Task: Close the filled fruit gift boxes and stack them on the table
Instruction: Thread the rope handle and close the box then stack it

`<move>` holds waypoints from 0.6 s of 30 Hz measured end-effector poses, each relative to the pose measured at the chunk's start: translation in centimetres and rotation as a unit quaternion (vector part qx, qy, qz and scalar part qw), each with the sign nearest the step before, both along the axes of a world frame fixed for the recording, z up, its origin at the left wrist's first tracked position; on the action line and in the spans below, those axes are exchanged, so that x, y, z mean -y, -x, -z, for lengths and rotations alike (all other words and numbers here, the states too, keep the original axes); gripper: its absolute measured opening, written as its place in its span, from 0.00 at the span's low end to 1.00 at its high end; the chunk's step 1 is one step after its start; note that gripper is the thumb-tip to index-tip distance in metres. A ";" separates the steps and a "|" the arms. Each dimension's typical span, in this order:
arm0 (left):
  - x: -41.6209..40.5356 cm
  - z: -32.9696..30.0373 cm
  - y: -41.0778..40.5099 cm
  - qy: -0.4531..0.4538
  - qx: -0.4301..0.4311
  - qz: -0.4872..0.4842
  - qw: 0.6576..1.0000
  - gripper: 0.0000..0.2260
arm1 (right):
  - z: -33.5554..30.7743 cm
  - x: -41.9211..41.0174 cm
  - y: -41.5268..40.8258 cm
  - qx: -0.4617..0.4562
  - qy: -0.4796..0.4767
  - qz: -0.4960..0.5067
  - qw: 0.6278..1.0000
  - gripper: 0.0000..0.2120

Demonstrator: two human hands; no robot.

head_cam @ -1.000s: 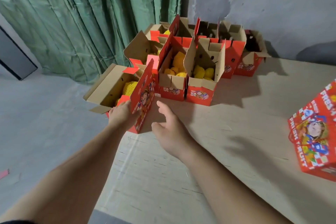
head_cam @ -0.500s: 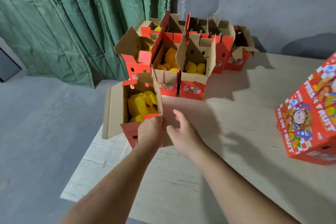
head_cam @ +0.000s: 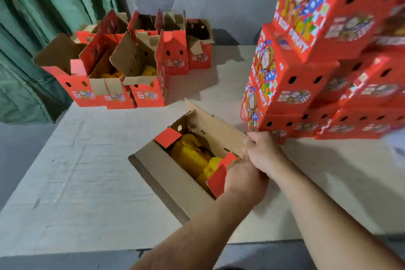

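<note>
The light is dim and even; soft shadows fall beside the table (head_cam: 87,171), and its right side is motion-blurred.

The open box (head_cam: 192,155) near the table's front edge was plain brown cardboard inside, matt, with red printed flaps. The fruit (head_cam: 192,160) sat in yellow foam netting. The stacked boxes (head_cam: 291,85) at the right edge showed glossy red print. The table (head_cam: 87,171) looked like pale, rough wood. The curtain (head_cam: 43,17) was green cloth.
</note>
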State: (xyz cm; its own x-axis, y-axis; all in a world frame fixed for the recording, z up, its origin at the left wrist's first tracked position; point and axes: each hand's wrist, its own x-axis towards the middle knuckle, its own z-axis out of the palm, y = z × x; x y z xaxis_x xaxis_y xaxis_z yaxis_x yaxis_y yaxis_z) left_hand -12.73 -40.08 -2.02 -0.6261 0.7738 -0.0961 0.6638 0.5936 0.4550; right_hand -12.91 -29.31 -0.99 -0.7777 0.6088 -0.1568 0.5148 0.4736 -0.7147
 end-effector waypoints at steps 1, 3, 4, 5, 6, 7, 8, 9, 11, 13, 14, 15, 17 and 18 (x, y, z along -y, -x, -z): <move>-2.2 -0.4 -1.8 -0.004 0.005 0.029 1.000 0.17 | 0.1 -2.9 -1.9 0.003 -0.004 0.001 1.000 0.11; -5.6 -1.7 -4.8 -0.016 -0.007 0.127 0.992 0.22 | -0.3 -8.2 -5.5 0.021 -0.012 0.004 1.000 0.10; -6.9 -2.6 -5.9 -0.028 -0.034 0.201 0.979 0.22 | -0.6 -10.8 -7.0 0.033 -0.021 0.001 0.999 0.11; -8.0 -3.2 -6.6 -0.048 -0.066 0.284 0.956 0.22 | -0.8 -13.3 -8.4 0.042 -0.030 -0.001 0.999 0.11; -8.8 -3.8 -7.0 -0.080 -0.088 0.349 0.930 0.20 | -0.9 -15.4 -9.5 0.045 -0.040 0.004 0.998 0.11; -9.4 -4.2 -6.9 -0.117 -0.097 0.374 0.915 0.18 | -0.9 -17.3 -10.4 0.041 -0.049 0.014 0.998 0.11; -9.6 -4.2 -6.2 -0.159 -0.101 0.359 0.914 0.17 | -0.8 -18.8 -11.1 0.025 -0.055 0.026 0.998 0.12; -9.6 -3.9 -5.0 -0.203 -0.107 0.317 0.920 0.16 | -0.6 -19.9 -11.6 -0.001 -0.058 0.039 0.998 0.13; -9.0 -2.4 -1.6 -0.243 -0.127 0.167 0.947 0.16 | 0.2 -21.1 -12.4 -0.048 -0.076 0.065 0.994 0.13; -7.9 -0.3 1.8 -0.205 -0.107 -0.014 0.973 0.18 | 1.3 -21.0 -12.8 -0.075 -0.103 0.091 0.988 0.13; -7.6 0.9 3.0 -0.167 -0.064 -0.068 0.981 0.20 | 1.8 -20.6 -12.9 -0.088 -0.109 0.101 0.985 0.14; -7.5 2.0 3.7 -0.135 -0.010 -0.086 0.987 0.22 | 2.2 -20.1 -13.0 -0.102 -0.112 0.109 0.982 0.16; -7.7 4.2 3.8 -0.097 0.057 -0.038 0.993 0.25 | 2.8 -18.8 -13.4 -0.120 -0.109 0.111 0.981 0.24; -7.8 5.0 3.6 -0.094 0.049 -0.011 0.994 0.26 | 2.8 -18.2 -13.8 -0.123 -0.096 0.104 0.982 0.29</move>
State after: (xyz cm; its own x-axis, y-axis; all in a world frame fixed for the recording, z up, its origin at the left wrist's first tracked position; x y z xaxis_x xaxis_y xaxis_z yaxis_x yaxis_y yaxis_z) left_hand -16.30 -32.23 -7.03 -0.6382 0.7698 -0.0127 0.5979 0.5059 0.6217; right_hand 0.87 -11.07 -3.75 -0.6338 0.7579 0.1543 0.4365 0.5152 -0.7376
